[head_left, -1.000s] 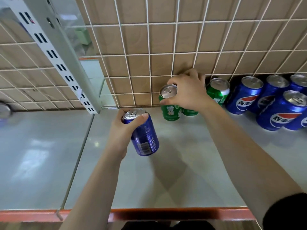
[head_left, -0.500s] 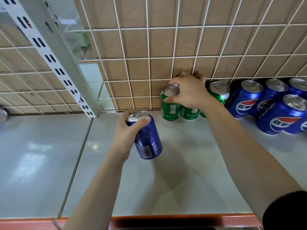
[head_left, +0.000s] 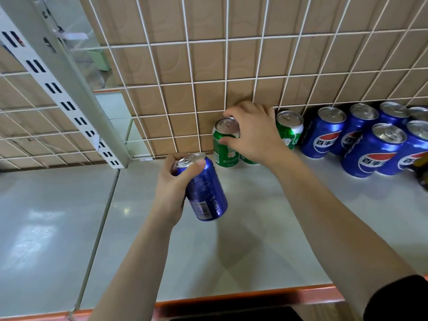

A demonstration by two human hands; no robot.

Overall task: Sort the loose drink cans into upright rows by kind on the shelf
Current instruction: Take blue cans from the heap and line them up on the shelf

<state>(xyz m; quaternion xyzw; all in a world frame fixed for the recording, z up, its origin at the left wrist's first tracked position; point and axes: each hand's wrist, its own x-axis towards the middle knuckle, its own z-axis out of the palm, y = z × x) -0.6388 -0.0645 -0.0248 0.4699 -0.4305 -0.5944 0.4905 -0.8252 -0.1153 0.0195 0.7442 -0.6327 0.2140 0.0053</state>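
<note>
My left hand (head_left: 172,184) grips a dark blue can (head_left: 207,193) by its top and holds it tilted above the grey shelf (head_left: 243,251). My right hand (head_left: 252,133) is closed around the top of an upright green can (head_left: 223,144) at the back of the shelf. A second green can (head_left: 249,159) is mostly hidden under that hand. Another green can (head_left: 290,129) stands upright just to the right. Several blue Pepsi cans (head_left: 375,149) stand upright in rows further right.
A white wire grid (head_left: 227,82) over brown panels backs the shelf right behind the cans. A slotted white upright post (head_left: 64,89) stands at the left, with a seam between two shelf boards below it. An orange lip (head_left: 243,297) edges the shelf front.
The green can under my right hand now stands on the shelf by the back grid, lower than before. My left hand with the blue can has stayed about where it was.
</note>
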